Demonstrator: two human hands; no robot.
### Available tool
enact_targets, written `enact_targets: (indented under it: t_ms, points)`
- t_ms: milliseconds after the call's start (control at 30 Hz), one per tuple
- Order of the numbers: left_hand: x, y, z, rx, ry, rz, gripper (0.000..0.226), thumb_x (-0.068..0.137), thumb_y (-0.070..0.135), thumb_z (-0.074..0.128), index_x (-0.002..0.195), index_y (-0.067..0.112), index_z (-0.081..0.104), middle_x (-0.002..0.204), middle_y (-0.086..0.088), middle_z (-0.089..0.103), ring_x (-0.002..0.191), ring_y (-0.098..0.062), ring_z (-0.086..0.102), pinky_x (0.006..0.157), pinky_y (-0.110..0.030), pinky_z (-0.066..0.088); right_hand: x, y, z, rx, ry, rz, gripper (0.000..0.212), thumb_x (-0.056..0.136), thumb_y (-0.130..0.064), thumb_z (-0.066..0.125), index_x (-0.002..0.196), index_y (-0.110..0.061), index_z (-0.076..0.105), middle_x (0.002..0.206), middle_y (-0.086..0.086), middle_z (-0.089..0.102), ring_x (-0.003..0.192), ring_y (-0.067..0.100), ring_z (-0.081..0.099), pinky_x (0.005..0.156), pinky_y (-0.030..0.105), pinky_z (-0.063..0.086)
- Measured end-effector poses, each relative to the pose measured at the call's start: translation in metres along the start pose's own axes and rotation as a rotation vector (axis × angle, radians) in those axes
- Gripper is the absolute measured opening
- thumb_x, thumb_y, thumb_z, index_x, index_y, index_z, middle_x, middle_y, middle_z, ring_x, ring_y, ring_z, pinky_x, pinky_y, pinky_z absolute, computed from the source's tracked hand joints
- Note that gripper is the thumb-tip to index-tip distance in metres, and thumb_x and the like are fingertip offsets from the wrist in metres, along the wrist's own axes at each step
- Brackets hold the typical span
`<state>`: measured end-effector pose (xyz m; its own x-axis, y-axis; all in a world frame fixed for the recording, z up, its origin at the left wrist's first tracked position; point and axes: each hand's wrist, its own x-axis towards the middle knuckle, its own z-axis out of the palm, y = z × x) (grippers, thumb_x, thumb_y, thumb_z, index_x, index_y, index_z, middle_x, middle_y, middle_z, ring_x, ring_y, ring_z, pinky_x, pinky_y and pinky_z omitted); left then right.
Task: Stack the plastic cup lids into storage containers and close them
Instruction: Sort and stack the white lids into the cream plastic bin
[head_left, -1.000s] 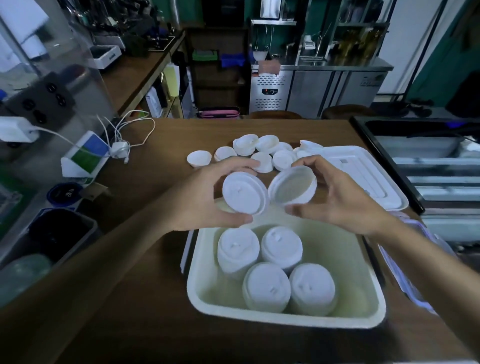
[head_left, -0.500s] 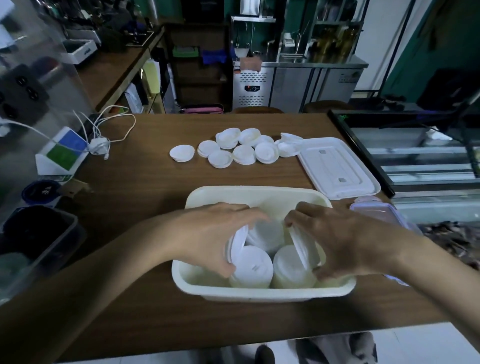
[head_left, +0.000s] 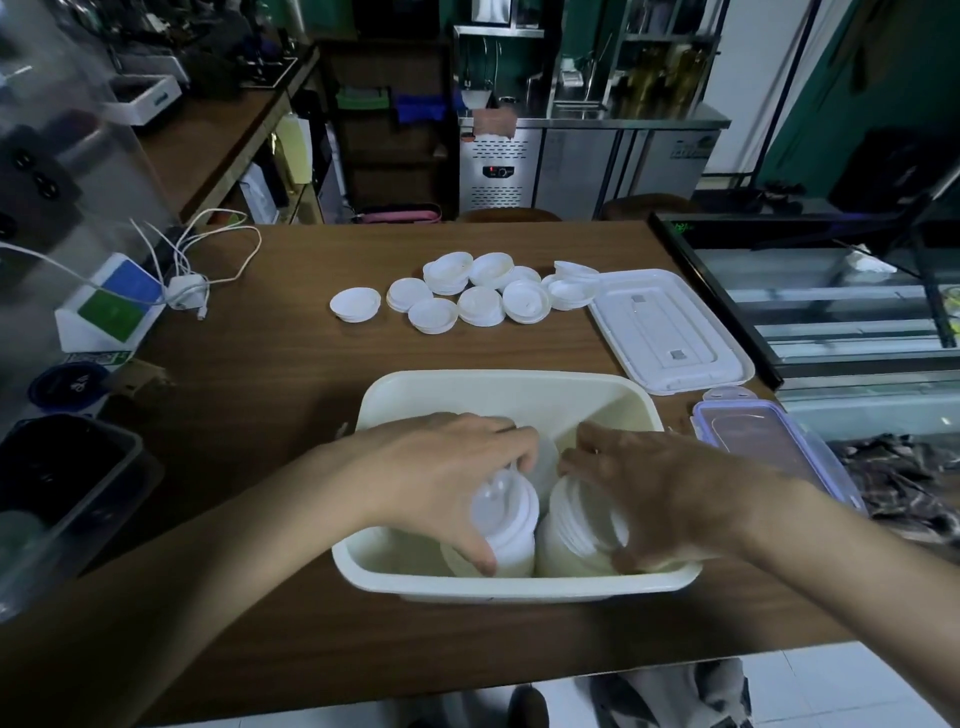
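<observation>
Centred on the brown table: cream storage container, open.

Inside it, 2 lid stacks: left hand curled around the left stack, right hand curled around the right stack, apparently seating fresh lids squarely.

Beyond the container: white container lid, off; left of that, loose cup lids waiting.

Right of the container: purple-rimmed lid.

No obstruction between.

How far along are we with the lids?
Partway. Done: stacks of lids already stand in the cream container. In hand: the left hand and right hand each press on a lid stack inside it. Left: the loose lids on the table need stacking, and the white container lid lies beside it, not yet fitted.
</observation>
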<state>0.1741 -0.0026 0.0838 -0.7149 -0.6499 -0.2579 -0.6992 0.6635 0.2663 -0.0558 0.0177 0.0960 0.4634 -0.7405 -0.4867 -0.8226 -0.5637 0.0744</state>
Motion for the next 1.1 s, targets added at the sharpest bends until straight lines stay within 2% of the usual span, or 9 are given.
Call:
enact_targets:
  t_ms: [133,267,400,500,600,700,900,1033,1100]
  points:
    - [-0.001,-0.003,0.011,-0.012,-0.011,0.017,0.052,0.076,0.056,0.082,0.112,0.040,0.048,0.110,0.022,0.051,0.100,-0.005,0.047,0.078,-0.024,0.044,0.000,0.004,0.008,0.075,-0.009,-0.009,0.087,0.081,-0.047,0.080,0.151,-0.039,0.029,0.143,-0.014,0.039,0.135,0.016,0.048,0.106,0.036,0.044]
    - [-0.010,-0.008,0.007,-0.005,0.017,-0.021,0.052,0.074,0.063,0.080,0.110,0.040,0.051,0.109,0.021,0.052,0.100,-0.004,0.048,0.081,-0.025,0.047,-0.001,0.010,0.014,0.049,0.031,-0.035,0.079,0.080,-0.048,0.080,0.143,-0.040,0.035,0.132,-0.015,0.043,0.125,0.014,0.054,0.098,0.032,0.047]
    - [-0.014,-0.013,0.009,-0.027,-0.002,-0.044,0.056,0.072,0.065,0.081,0.115,0.041,0.054,0.111,0.022,0.055,0.103,-0.005,0.052,0.086,-0.034,0.052,-0.003,0.018,0.016,0.072,0.041,-0.052,0.081,0.078,-0.054,0.080,0.144,-0.047,0.034,0.131,-0.021,0.042,0.127,0.010,0.048,0.101,0.031,0.044]
    - [-0.014,-0.016,0.007,-0.095,-0.033,-0.058,0.061,0.074,0.064,0.083,0.125,0.044,0.059,0.117,0.025,0.059,0.113,0.000,0.050,0.094,-0.034,0.053,-0.004,0.025,0.015,0.125,0.013,-0.056,0.091,0.075,-0.058,0.082,0.149,-0.049,0.030,0.130,-0.023,0.043,0.128,0.006,0.043,0.095,0.026,0.037]
    - [-0.012,-0.018,0.009,-0.078,-0.026,-0.049,0.055,0.077,0.061,0.082,0.126,0.046,0.062,0.115,0.027,0.060,0.113,0.002,0.049,0.096,-0.034,0.052,-0.003,0.025,0.013,0.120,0.015,-0.088,0.083,0.075,-0.058,0.081,0.145,-0.048,0.036,0.120,-0.026,0.042,0.128,0.006,0.043,0.097,0.028,0.040]
    - [-0.009,-0.016,0.013,-0.066,-0.009,-0.027,0.055,0.078,0.062,0.080,0.128,0.046,0.065,0.117,0.025,0.063,0.114,0.000,0.050,0.098,-0.033,0.050,-0.003,0.021,0.013,0.103,0.033,-0.115,0.078,0.076,-0.060,0.079,0.143,-0.048,0.040,0.127,-0.023,0.050,0.128,0.008,0.047,0.100,0.031,0.044]
    - [0.000,-0.012,0.019,-0.108,-0.009,-0.004,0.058,0.078,0.062,0.081,0.130,0.040,0.069,0.119,0.019,0.068,0.114,-0.005,0.058,0.098,-0.034,0.051,-0.002,0.015,0.019,0.013,0.109,-0.165,0.081,0.079,-0.062,0.076,0.148,-0.045,0.037,0.130,-0.016,0.057,0.114,0.016,0.061,0.092,0.034,0.050]
    - [0.001,-0.012,0.019,-0.075,-0.041,-0.014,0.058,0.080,0.062,0.080,0.132,0.039,0.068,0.120,0.018,0.067,0.114,-0.006,0.056,0.097,-0.035,0.051,0.002,0.016,0.020,-0.006,0.093,-0.161,0.083,0.078,-0.064,0.076,0.149,-0.044,0.037,0.132,-0.016,0.055,0.116,0.017,0.059,0.085,0.030,0.043]
    - [0.001,-0.010,0.015,-0.061,-0.046,-0.007,0.055,0.080,0.061,0.080,0.130,0.040,0.067,0.118,0.020,0.063,0.111,-0.002,0.053,0.095,-0.034,0.051,0.001,0.019,0.018,0.045,0.073,-0.158,0.083,0.077,-0.067,0.076,0.147,-0.044,0.037,0.129,-0.018,0.053,0.118,0.014,0.057,0.091,0.030,0.046]
